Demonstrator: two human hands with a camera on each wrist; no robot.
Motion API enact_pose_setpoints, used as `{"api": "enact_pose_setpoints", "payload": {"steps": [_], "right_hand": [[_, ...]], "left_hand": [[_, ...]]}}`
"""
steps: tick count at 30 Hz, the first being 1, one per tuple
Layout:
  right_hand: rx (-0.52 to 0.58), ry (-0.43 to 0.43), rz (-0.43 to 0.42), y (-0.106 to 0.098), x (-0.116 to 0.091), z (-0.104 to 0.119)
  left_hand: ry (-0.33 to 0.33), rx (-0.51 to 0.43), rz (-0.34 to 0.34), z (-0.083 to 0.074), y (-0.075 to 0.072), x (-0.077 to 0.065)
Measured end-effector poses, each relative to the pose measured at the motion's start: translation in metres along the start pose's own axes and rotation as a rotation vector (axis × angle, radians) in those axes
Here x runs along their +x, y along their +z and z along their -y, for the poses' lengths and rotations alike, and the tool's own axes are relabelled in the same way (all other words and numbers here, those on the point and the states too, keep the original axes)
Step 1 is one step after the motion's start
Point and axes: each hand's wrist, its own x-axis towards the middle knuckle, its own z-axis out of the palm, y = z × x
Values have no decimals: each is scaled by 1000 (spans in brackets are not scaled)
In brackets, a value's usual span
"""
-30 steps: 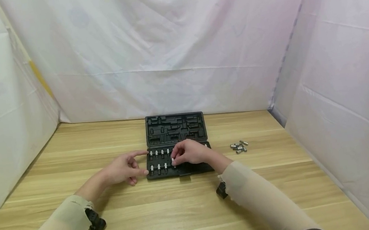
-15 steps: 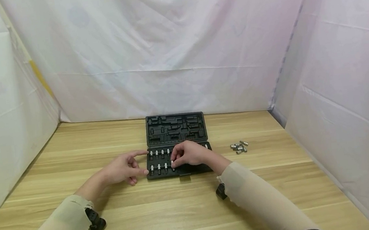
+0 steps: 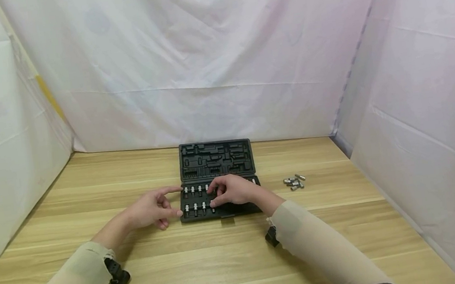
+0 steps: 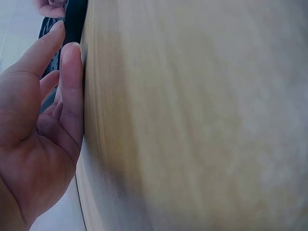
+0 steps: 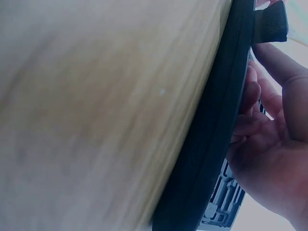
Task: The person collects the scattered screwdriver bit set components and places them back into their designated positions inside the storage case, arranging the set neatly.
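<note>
The left hand [image 3: 152, 210], spread, best steadies the left edge of the case [image 3: 216, 158] while the right hand [image 3: 233, 190], fingers parted, presses the socket [image 3: 213, 209] evenly.

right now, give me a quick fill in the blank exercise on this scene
The open case is ____ in color. The loose metal pieces lie on the table to the ____ of the case in the head view. The hand with fingertips at the case's side edge is the person's ____ hand.
Missing words: black; right; left.
</note>
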Motion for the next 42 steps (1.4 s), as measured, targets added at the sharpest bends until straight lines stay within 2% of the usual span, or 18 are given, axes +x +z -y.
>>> {"api": "enact_pose_setpoints", "payload": {"steps": [16, 32, 42], "right_hand": [[-54, 20, 6, 2, 2, 6], [-22, 5, 26, 1, 3, 2], [-13, 6, 31, 0, 2, 1]], "left_hand": [[1, 6, 0, 3, 0, 1], [-23, 19, -7, 3, -2, 2], [-8, 13, 4, 1, 0, 1]]}}
